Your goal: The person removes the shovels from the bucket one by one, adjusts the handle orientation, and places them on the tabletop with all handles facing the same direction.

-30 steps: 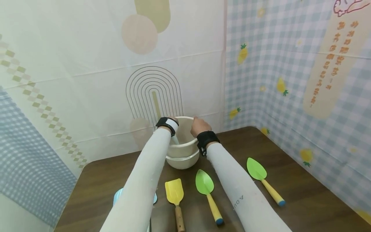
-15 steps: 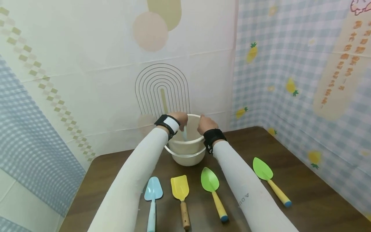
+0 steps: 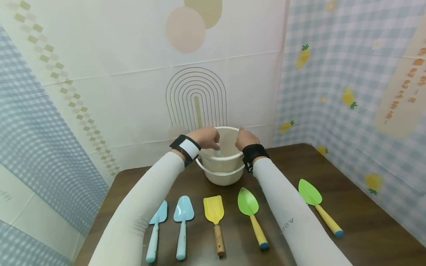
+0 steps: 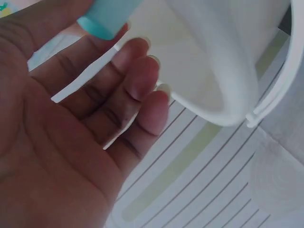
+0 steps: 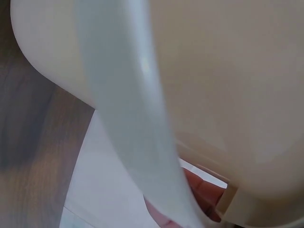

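A cream bucket (image 3: 222,165) stands at the back of the table, its carrying handle (image 3: 226,173) hanging across the front. My left hand (image 3: 205,137) is over its left rim. Between thumb and index finger it pinches the end of a light blue trowel handle (image 4: 111,18); the trowel's lower part is hidden inside the bucket. The other fingers (image 4: 148,114) of that hand are loosely bent and hold nothing. My right hand (image 3: 247,139) grips the bucket at the right side of its rim (image 5: 142,109), with fingertips (image 5: 204,190) showing below the rim in the right wrist view.
In a row before the bucket lie two light blue trowels (image 3: 182,236), a yellow flat shovel (image 3: 214,210) with a wooden handle, and a green trowel (image 3: 248,203). Another green trowel (image 3: 310,192) lies right of my right sleeve. Patterned cloth (image 3: 139,92) stands behind the table (image 3: 273,162).
The view has swung left, so everything sits further right and both blue trowels now show. My left wrist has come out further left, and the left hand and pinched handle are more visible.
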Tool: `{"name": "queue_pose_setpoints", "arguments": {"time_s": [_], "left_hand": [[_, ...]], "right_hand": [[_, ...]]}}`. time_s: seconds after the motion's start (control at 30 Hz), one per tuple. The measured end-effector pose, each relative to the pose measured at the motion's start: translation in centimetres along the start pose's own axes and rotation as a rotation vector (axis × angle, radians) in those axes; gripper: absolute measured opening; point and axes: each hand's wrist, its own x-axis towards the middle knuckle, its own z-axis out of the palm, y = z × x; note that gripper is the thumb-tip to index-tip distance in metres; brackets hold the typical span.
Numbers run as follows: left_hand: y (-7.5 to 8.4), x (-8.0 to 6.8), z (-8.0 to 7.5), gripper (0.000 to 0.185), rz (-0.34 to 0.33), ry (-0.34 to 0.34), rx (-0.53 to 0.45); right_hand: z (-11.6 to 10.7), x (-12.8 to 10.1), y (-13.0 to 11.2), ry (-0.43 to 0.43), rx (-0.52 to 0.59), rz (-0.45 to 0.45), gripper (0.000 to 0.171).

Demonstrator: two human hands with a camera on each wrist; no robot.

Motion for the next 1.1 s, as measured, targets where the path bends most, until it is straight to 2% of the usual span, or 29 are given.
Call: {"name": "queue_pose_setpoints", "arguments": {"time_s": [0.23, 0.5, 0.77, 0.97, 1.1], "left_hand": [[0.5, -1.9, -0.7, 0.028, 0.019, 0.121, 0.044], [0.9, -5.4, -3.2, 0.039, 0.024, 0.344, 0.08], [0.2, -9.3, -5.6, 0.045, 0.054, 0.559, 0.123], [-0.1, -12.1, -6.3, 0.037, 0.079, 0.656, 0.095], [-0.6, -13.8, -6.4, 0.037, 0.075, 0.702, 0.111]], "right_hand": [[-0.2, 0.4, 1.1, -0.001, 0.011, -0.015, 0.05], [-0.4, 0.8, 2.5, -0.018, 0.0, -0.02, 0.05], [-0.4, 1.3, 3.2, -0.019, -0.008, -0.032, 0.048], [-0.9, 1.5, 3.8, -0.015, -0.001, -0.034, 0.047], [-1.3, 1.6, 4.1, -0.013, -0.005, -0.039, 0.047]]}}
